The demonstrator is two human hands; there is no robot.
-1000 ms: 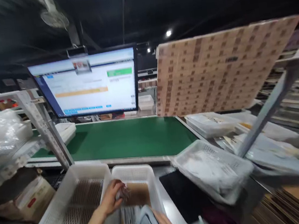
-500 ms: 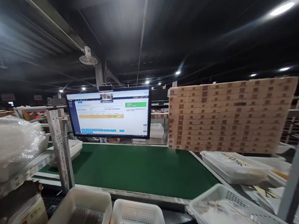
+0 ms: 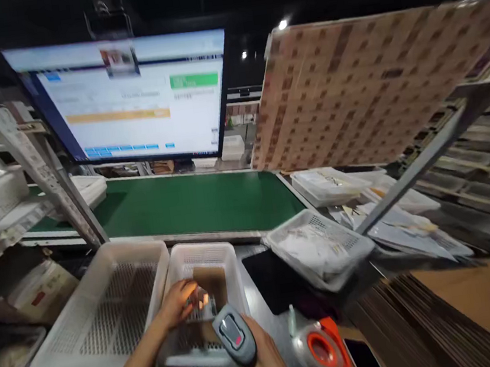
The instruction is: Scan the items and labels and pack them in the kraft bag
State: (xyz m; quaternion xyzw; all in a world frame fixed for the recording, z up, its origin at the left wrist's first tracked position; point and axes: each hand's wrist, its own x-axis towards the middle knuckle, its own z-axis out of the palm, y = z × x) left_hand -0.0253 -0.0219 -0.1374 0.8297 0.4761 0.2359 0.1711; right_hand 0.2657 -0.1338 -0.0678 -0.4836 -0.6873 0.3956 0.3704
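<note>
My right hand (image 3: 266,353) is wrapped around a grey barcode scanner (image 3: 234,335), tilted over the near right part of a white plastic basket (image 3: 233,268). Inside that basket, my left hand (image 3: 180,301) has its fingers curled together, with an orange glow on the fingertips. Something small and shiny shows at those fingertips, too blurred to name. Brown cardboard (image 3: 211,280) lies in the basket, just past my left hand.
A larger white basket (image 3: 104,308) stands to the left. Beyond runs a green conveyor belt (image 3: 194,204) under a lit monitor (image 3: 128,102). On the right are a basket of white packets (image 3: 319,246), an orange tape dispenser (image 3: 323,349), a phone (image 3: 364,362) and stacked cardboard (image 3: 426,316).
My view has tilted down, bringing the baskets and bench higher into the picture. My right hand and the barcode scanner have come into view. More of my left arm shows.
</note>
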